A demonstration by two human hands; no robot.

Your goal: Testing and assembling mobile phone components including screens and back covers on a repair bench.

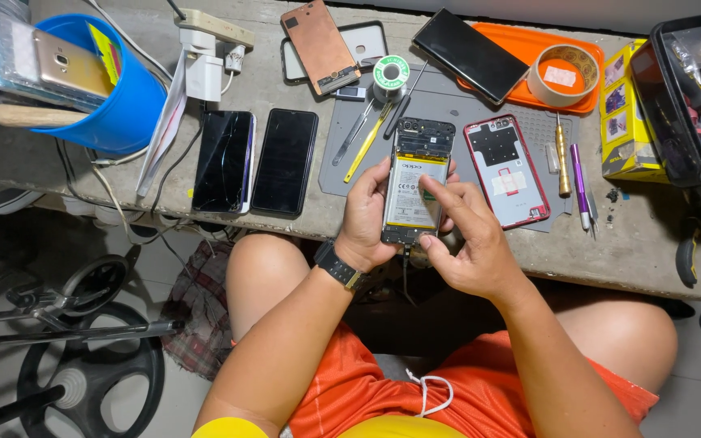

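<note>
While the left hand (364,217) grips an opened phone (414,180) by its edge above the bench's grey mat (456,109), the right hand (466,235) — forefinger and thumb extended — presses on its exposed battery; a red back cover (506,170) lies just beside.

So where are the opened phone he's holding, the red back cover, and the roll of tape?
opened phone (412,191), head view, on its battery.
red back cover (506,170), head view, middle of its inner face.
roll of tape (562,75), head view, on the ring's near wall.
</note>
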